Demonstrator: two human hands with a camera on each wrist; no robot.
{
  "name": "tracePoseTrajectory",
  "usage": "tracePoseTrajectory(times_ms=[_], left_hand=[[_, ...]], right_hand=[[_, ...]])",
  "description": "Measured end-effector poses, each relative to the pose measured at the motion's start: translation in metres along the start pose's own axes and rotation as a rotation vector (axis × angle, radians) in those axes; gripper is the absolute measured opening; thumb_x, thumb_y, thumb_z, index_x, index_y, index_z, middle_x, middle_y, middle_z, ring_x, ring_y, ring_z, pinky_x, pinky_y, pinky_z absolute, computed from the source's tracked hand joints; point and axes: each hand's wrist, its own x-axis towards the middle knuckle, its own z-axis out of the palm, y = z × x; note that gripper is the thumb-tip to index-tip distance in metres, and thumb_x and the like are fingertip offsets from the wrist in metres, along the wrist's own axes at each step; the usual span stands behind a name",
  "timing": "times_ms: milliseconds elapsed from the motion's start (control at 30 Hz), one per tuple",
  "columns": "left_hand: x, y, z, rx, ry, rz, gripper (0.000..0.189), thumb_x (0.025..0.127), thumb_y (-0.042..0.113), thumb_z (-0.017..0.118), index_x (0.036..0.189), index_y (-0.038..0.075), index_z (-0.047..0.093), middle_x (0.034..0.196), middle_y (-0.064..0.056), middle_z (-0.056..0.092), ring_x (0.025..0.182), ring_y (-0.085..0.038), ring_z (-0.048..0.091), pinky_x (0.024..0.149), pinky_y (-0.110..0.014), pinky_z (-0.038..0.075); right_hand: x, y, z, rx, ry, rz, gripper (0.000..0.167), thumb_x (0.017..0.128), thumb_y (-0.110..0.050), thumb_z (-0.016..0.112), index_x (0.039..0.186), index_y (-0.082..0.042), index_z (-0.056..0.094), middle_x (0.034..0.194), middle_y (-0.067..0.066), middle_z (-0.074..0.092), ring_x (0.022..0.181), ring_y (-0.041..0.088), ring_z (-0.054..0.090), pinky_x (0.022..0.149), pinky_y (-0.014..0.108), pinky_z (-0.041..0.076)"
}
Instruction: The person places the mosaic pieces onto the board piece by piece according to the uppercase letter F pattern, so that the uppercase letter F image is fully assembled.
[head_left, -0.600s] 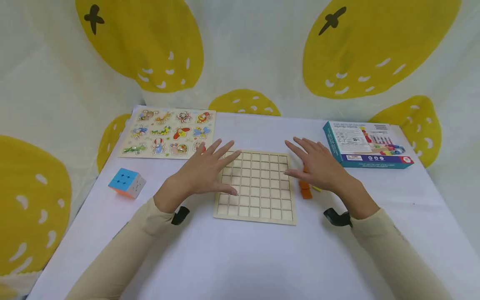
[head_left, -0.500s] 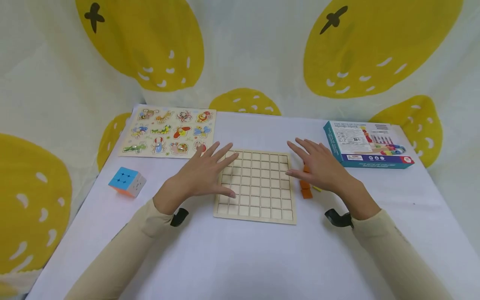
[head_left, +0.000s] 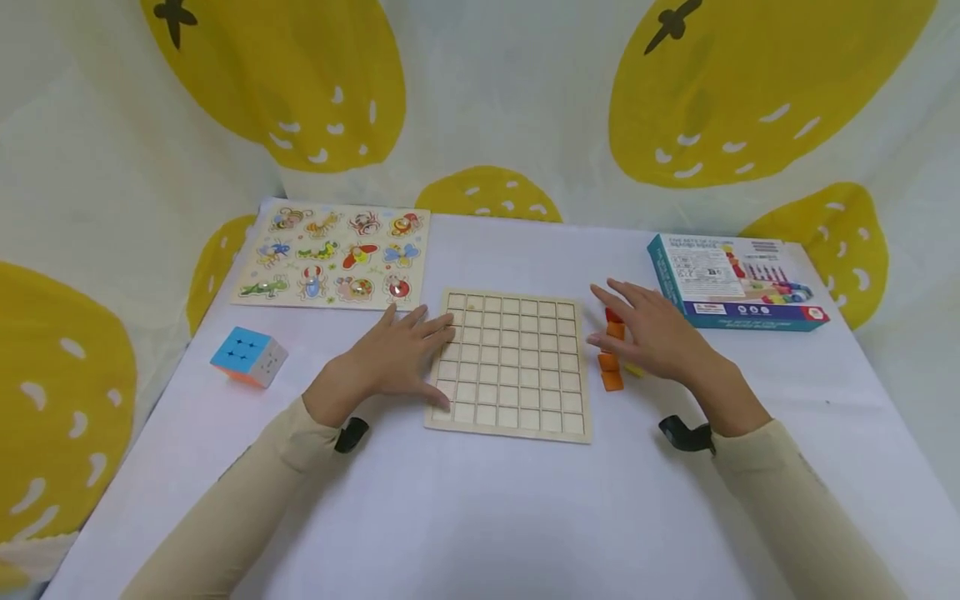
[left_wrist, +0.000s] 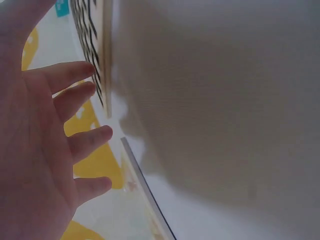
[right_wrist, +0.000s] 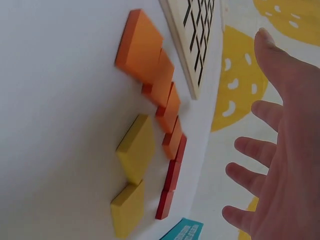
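Note:
A pale wooden grid board [head_left: 517, 367] lies flat in the middle of the table, its square cells bare. My left hand [head_left: 386, 358] hovers with fingers spread over the board's left edge, overlapping it in the head view. To the right of the board, my right hand [head_left: 648, 333] is spread above a row of small square tiles. Orange tiles [right_wrist: 140, 47], red tiles [right_wrist: 172, 175] and two yellow tiles [right_wrist: 136, 150] show beneath it in the right wrist view. Neither palm holds anything.
A puzzle board with insect pictures [head_left: 330, 254] lies at the back left. Nearer on the left stands a puzzle cube [head_left: 250, 357] with a blue top. A teal and purple toy box [head_left: 738, 283] lies at the back right. A patterned curtain [head_left: 510, 100] hangs behind.
Both hands have moved outward, apart from each other. The left has drawn back to the board's left edge, and the right has shifted right, uncovering more of the tiles.

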Motion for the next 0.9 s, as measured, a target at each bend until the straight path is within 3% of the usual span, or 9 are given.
tracePoseTrajectory(times_ms=[300, 567, 900], left_hand=[[0.006, -0.008, 0.002, -0.009, -0.05, -0.008, 0.114, 0.073, 0.079, 0.071, 0.162, 0.019, 0.031, 0.172, 0.004, 0.023, 0.159, -0.04, 0.023, 0.123, -0.074, 0.011], [0.005, -0.011, 0.003, -0.036, -0.06, -0.014, 0.108, 0.077, 0.076, 0.07, 0.162, 0.021, 0.032, 0.172, 0.005, 0.024, 0.159, -0.038, 0.023, 0.122, -0.075, 0.012], [0.004, -0.011, 0.008, -0.065, -0.046, -0.005, 0.107, 0.076, 0.075, 0.071, 0.161, 0.021, 0.034, 0.171, 0.004, 0.025, 0.159, -0.039, 0.024, 0.12, -0.077, 0.015]], right_hand=[[0.0, 0.021, -0.006, -0.01, -0.031, 0.031, 0.074, 0.099, -0.053, 0.057, 0.161, -0.022, 0.033, 0.166, 0.019, 0.034, 0.152, 0.046, 0.029, 0.121, 0.069, 0.024], [0.006, 0.037, -0.009, -0.03, -0.04, 0.007, 0.056, 0.099, -0.029, 0.067, 0.151, -0.013, 0.051, 0.152, 0.021, 0.053, 0.142, 0.044, 0.046, 0.115, 0.065, 0.039], [0.02, 0.041, -0.002, -0.007, -0.016, -0.034, 0.041, 0.095, -0.013, 0.071, 0.136, -0.011, 0.067, 0.131, 0.016, 0.07, 0.126, 0.038, 0.061, 0.108, 0.058, 0.049]])
